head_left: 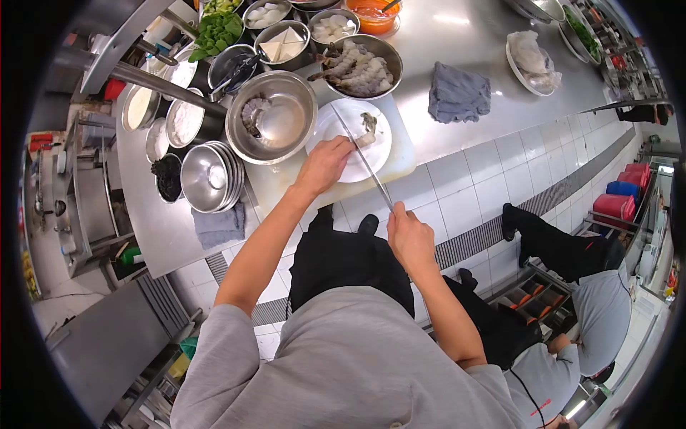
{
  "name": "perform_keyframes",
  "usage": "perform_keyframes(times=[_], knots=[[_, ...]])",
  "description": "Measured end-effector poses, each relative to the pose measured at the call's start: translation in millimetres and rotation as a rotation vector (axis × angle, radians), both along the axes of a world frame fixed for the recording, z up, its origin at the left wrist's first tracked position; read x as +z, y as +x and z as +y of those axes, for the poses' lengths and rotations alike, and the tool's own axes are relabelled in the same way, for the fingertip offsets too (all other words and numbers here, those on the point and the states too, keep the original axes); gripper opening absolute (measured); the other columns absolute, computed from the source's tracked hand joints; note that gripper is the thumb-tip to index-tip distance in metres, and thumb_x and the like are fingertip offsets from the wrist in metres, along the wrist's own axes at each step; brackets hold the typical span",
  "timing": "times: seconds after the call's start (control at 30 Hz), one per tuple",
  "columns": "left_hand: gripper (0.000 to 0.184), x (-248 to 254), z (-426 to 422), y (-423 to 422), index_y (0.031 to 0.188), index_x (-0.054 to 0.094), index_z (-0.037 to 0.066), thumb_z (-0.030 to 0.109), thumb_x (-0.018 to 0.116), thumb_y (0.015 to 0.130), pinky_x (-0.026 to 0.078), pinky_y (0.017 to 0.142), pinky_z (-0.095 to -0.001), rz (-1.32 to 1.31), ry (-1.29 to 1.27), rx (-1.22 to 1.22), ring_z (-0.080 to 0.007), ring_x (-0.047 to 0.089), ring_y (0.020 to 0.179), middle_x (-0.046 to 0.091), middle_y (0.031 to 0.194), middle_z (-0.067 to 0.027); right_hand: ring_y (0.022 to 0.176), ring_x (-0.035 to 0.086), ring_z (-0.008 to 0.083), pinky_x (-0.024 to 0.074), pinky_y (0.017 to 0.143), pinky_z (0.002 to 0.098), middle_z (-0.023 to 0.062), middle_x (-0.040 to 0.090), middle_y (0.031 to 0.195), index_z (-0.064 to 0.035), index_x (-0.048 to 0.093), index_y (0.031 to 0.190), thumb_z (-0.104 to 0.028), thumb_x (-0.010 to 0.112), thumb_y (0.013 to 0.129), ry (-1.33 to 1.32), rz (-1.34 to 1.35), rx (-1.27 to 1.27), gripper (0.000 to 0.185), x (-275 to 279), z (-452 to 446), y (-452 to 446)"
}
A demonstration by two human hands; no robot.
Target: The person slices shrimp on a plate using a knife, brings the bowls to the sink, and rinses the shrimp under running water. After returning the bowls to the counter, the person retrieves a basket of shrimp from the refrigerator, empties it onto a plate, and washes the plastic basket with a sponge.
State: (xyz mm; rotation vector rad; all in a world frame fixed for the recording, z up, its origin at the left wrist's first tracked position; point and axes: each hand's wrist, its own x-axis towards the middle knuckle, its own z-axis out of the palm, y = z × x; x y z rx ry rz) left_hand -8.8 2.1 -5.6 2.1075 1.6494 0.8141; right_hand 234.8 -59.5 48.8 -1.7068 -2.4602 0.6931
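Observation:
A peeled-looking shrimp [367,134] lies on a white plate [326,130], which rests on a pale cutting board [402,156]. My left hand [327,166] has its fingers closed on the near end of the shrimp. In my right hand [410,237] is the handle of a long thin knife [370,169], its blade crossing the plate over the shrimp. One more shrimp [252,116] sits in the wide metal bowl [296,136] left of the plate. Behind the plate, a metal bowl [391,53] holds a pile of raw shrimp [364,70].
Stacked metal bowls [207,179] and containers of white powder [185,120] stand to the left. Farther back are cut white pieces [284,44], green leaves [216,34] and orange sauce [368,8]. A grey cloth [459,93] lies right. Two people are at my right.

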Motion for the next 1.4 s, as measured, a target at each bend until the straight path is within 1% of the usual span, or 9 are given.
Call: perform_keyframes(times=[0.07,0.27,0.47,0.63,0.77,0.9,0.97,1.2,1.4], knots=[[0.021,1,-2,-1,0.103,0.061,0.007,0.004,0.063,0.083,0.049,0.079,-0.0423,-0.018,0.007,0.012,-0.0338,0.06,0.088,0.061,0.102,-0.0087,0.057,0.064,0.0387,0.0529,0.054,0.0459,0.018,0.062,0.071,-0.005,0.049,0.093,-0.02,0.051,0.095,-0.035,0.021,0.003,0.015,-1,4,-5],[0.019,0,-8,-4,0.1,0.061,0.006,0.003,0.064,0.082,0.051,0.077,-0.0408,-0.074,-0.018,0.062,-0.033,0.062,0.09,0.062,0.104,-0.0095,0.058,0.062,0.0395,0.0505,0.055,0.0477,0.0172,0.062,0.07,-0.0048,0.048,0.092,-0.019,0.053,0.095,-0.108,-0.071,0.004,0.016,27,-14,9],[0.021,-5,-8,-4,0.101,0.062,0.005,0.001,0.064,0.08,0.051,0.078,-0.0409,-0.083,0.017,0.038,-0.0332,0.062,0.089,0.062,0.104,-0.0097,0.058,0.062,0.0392,0.0511,0.055,0.0463,0.0165,0.062,0.069,-0.005,0.048,0.092,-0.02,0.054,0.094,-0.019,-0.007,0.021,0.016,-6,-2,-10],[0.02,4,-12,-7,0.1,0.063,0.005,0.002,0.064,0.08,0.052,0.077,-0.0407,-0.155,-0.032,0.104,-0.0319,0.062,0.09,0.063,0.104,-0.0098,0.055,0.063,0.0376,0.0526,0.052,0.044,0.0169,0.062,0.069,-0.0053,0.051,0.094,-0.019,0.053,0.095,-0.017,-0.02,0.007,0.014,15,-6,-5],[0.019,-4,-11,-11,0.099,0.063,0.005,0.001,0.065,0.08,0.053,0.075,-0.0391,-0.095,0.011,0.082,-0.0313,0.063,0.09,0.064,0.103,-0.009,0.055,0.063,0.0371,0.0529,0.052,0.0442,0.0161,0.061,0.069,-0.0055,0.051,0.095,-0.019,0.052,0.095,-0.055,-0.089,0.031,0.013,27,-16,0],[0.019,-7,-8,-8,0.098,0.063,0.005,0.001,0.066,0.079,0.053,0.075,-0.0372,-0.021,0.049,0.049,-0.0303,0.064,0.09,0.064,0.104,-0.0087,0.055,0.063,0.0369,0.0528,0.051,0.0445,0.0164,0.061,0.068,-0.0052,0.052,0.097,-0.018,0.052,0.095,0.002,-0.09,0.018,0.013,5,-9,-14],[0.019,-7,-10,-8,0.098,0.063,0.005,0.001,0.066,0.079,0.053,0.075,-0.0369,-0.042,0.03,0.058,-0.0303,0.065,0.09,0.064,0.104,-0.0088,0.056,0.062,0.0378,0.0504,0.052,0.0469,0.0161,0.062,0.068,-0.0055,0.049,0.092,-0.019,0.053,0.095,0.032,-0.003,0.003,0.014,-3,-4,-20],[0.017,2,-16,-11,0.097,0.063,0.006,0.001,0.064,0.081,0.054,0.071,-0.0384,-0.139,0.028,0.117,-0.0309,0.065,0.085,0.064,0.102,-0.0081,0.055,0.063,0.0366,0.0525,0.052,0.045,0.0158,0.061,0.066,-0.0053,0.051,0.094,-0.018,0.052,0.094,-0.06,-0.02,0.014,0.013,20,-10,-9],[0.018,0,-21,-14,0.095,0.062,0.005,-0.001,0.067,0.078,0.053,0.07,-0.0374,-0.036,0.042,0.063,-0.0312,0.065,0.084,0.064,0.101,-0.0098,0.055,0.063,0.0366,0.0518,0.053,0.045,0.016,0.062,0.067,-0.0053,0.05,0.094,-0.019,0.052,0.095,-0.029,0.037,0.033,0.014,4,-3,-16]])
